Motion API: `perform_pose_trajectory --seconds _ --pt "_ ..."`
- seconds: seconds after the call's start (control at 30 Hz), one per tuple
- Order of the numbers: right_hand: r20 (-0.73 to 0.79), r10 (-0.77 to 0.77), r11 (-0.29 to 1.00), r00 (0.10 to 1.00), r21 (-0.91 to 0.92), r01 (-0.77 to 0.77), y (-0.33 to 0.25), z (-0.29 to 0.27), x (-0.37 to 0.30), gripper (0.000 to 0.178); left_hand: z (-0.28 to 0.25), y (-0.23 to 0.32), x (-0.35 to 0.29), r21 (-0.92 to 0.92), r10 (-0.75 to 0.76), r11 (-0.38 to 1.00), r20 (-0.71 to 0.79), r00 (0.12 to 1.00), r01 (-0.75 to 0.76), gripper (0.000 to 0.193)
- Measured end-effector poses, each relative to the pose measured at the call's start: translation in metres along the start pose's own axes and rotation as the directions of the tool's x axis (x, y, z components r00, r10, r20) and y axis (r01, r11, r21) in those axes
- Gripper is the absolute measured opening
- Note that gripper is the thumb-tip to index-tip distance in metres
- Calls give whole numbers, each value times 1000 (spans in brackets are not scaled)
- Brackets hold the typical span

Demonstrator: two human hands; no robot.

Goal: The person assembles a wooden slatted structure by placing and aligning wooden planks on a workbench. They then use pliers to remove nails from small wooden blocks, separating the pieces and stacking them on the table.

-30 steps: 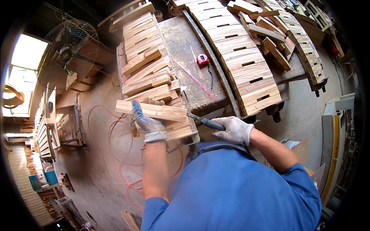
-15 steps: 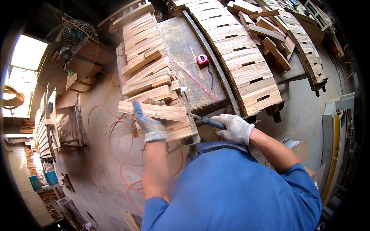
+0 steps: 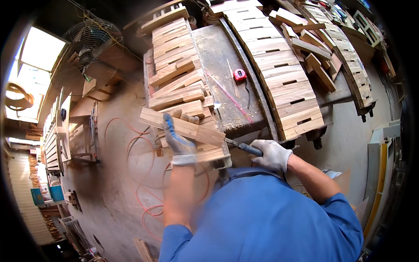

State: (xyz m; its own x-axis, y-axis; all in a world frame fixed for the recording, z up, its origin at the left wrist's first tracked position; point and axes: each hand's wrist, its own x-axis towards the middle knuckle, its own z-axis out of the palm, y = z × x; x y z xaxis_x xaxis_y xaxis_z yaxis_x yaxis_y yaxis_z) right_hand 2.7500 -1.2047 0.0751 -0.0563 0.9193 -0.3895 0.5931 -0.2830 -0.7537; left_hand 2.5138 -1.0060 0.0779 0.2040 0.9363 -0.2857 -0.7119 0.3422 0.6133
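Fingers point(image 3: 194, 119) of the gloved left hand point(image 3: 181, 146) are curled around a wooden block point(image 3: 203, 133) in the head view, their tips showing at its far edge and the thumb laid across its face. The block is held slantwise over the near end of a row of wooden pieces point(image 3: 174, 76); whether it is also propped on them cannot be told. A dark-handled tool point(image 3: 251, 149) is grasped by the gloved right hand point(image 3: 271, 155), and its narrow metal tip is pointed at the block's right end; contact cannot be told from a slight gap. Should the tip be pushed at a poor angle, it could be sent skidding off the wood, and the left hand could be caught, since it lies roughly in line with the tool. The block could also be twisted loose if its end were pressed hard while steadied by one hand alone; it might then be dropped onto the row or the floor point(image 3: 104, 183).
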Motion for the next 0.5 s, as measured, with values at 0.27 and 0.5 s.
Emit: perform_pose_trajectory --seconds 0.27,0.5 --pt "33 100 993 994 64 -102 -3 11 -5 34 24 56 -14 135 272 937 298 915 -322 62" --pt "-39 84 995 996 57 -81 25 57 16 33 76 24 -63 559 333 561 524 784 -611 47"
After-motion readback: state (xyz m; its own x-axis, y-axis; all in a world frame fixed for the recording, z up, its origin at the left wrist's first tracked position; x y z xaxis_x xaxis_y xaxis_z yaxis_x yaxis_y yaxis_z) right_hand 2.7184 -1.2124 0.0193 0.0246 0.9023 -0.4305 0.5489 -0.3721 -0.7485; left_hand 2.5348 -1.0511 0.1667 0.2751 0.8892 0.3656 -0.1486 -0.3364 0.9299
